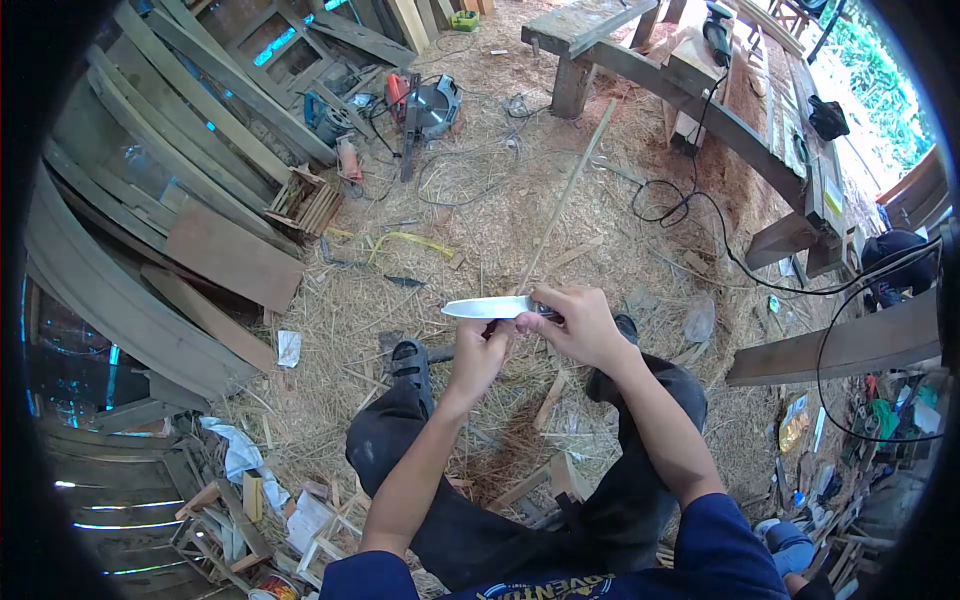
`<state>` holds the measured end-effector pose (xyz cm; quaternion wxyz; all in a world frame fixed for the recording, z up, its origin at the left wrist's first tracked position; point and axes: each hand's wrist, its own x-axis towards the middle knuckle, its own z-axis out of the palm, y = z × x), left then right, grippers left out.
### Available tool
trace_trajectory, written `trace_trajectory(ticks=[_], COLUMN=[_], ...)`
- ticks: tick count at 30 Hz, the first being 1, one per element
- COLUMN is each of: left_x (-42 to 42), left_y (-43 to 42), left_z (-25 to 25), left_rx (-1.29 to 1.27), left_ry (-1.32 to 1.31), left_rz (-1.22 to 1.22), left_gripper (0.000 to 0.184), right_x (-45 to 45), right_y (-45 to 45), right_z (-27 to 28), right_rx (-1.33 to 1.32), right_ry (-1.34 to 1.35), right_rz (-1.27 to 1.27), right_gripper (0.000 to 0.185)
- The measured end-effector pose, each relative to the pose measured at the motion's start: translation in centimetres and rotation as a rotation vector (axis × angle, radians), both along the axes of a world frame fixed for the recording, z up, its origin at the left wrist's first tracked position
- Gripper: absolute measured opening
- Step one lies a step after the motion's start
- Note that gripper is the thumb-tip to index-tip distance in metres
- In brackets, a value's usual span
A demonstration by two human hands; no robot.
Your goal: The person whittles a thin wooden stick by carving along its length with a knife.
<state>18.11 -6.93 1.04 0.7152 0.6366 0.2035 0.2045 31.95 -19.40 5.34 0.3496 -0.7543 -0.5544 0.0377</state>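
Note:
My right hand (582, 325) is closed around the handle of a knife (488, 307), whose broad, shiny blade points left across the front of my left hand. Below the blade, my left hand (478, 362) is closed, its fingers partly hidden by the knife. A long thin wooden strip (567, 195) runs from between my hands away over the floor towards the workbench. Its near end is hidden at my hands, where my left fingers appear to pinch it. Both hands are close together above my knees.
Shavings and straw-like slivers cover the floor. A circular saw (436, 106) and cables lie ahead. Long boards (130, 270) lean at the left. A heavy workbench (690, 105) stands at the upper right, with a power tool (717, 35) on it. Another person (895, 262) is at the right edge.

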Motion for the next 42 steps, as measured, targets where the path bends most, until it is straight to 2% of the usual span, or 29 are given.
trace_trajectory(ticks=[2, 5, 8, 17, 20, 23, 26, 30, 33, 36, 38, 39, 42], left_x=[0.1, -0.1, -0.2, -0.5, -1.0, -1.5, -2.2, -3.1, -4.3, -6.0, -6.0, -5.8, -4.7], left_y=[-0.6, -1.2, -1.7, -2.5, -2.3, -1.6, -1.4, -1.0, -0.6, 0.8, 1.0, 0.8, 1.0], left_z=[1.2, 0.4, 0.0, 2.7, 3.0, 1.7, 2.4, 2.9, 3.2, 3.5, 3.0, 2.4, 2.8], left_rx=[-0.114, -0.238, -0.167, -0.326, -0.382, -0.404, -0.490, -0.552, -0.550, -0.479, -0.506, -0.432, -0.467], left_ry=[0.038, 0.064, 0.012, 0.010, 0.003, 0.004, 0.060, 0.056, 0.124, 0.238, 0.225, 0.265, 0.241], left_rz=[0.008, -0.010, -0.050, -0.175, -0.187, -0.201, -0.212, -0.223, -0.228, -0.230, -0.271, -0.255, -0.198], left_gripper=[0.032, 0.034, 0.035, 0.038, 0.023, 0.023, 0.038, 0.042, 0.043, 0.043, 0.043, 0.041, 0.039], right_x=[0.4, 1.0, 1.1, 1.5, 1.8, 2.6, 3.4, 3.7, 4.4, 5.4, 5.0, 4.5, 2.3], right_y=[-0.3, -1.1, -1.6, -2.8, -2.9, -3.1, -3.3, -3.5, -3.8, -5.3, -5.0, -4.8, -3.4], right_z=[0.6, 0.8, 0.6, 1.7, 1.4, 0.8, 0.7, 1.0, -0.1, 1.3, 0.1, -0.6, -0.6], right_rx=[0.050, 0.086, 0.155, 0.160, 0.167, 0.087, 0.108, 0.032, 0.122, 0.041, 0.064, 0.052, -0.003], right_ry=[-0.039, -0.139, -0.174, -0.315, -0.328, -0.362, -0.382, -0.418, -0.421, -0.432, -0.368, -0.321, -0.153], right_rz=[0.020, 0.020, 0.021, -0.048, -0.062, -0.089, -0.105, -0.111, -0.137, -0.205, -0.206, -0.221, -0.270], right_gripper=[0.039, 0.038, 0.041, 0.042, 0.041, 0.039, 0.040, 0.038, 0.039, 0.041, 0.042, 0.042, 0.042])
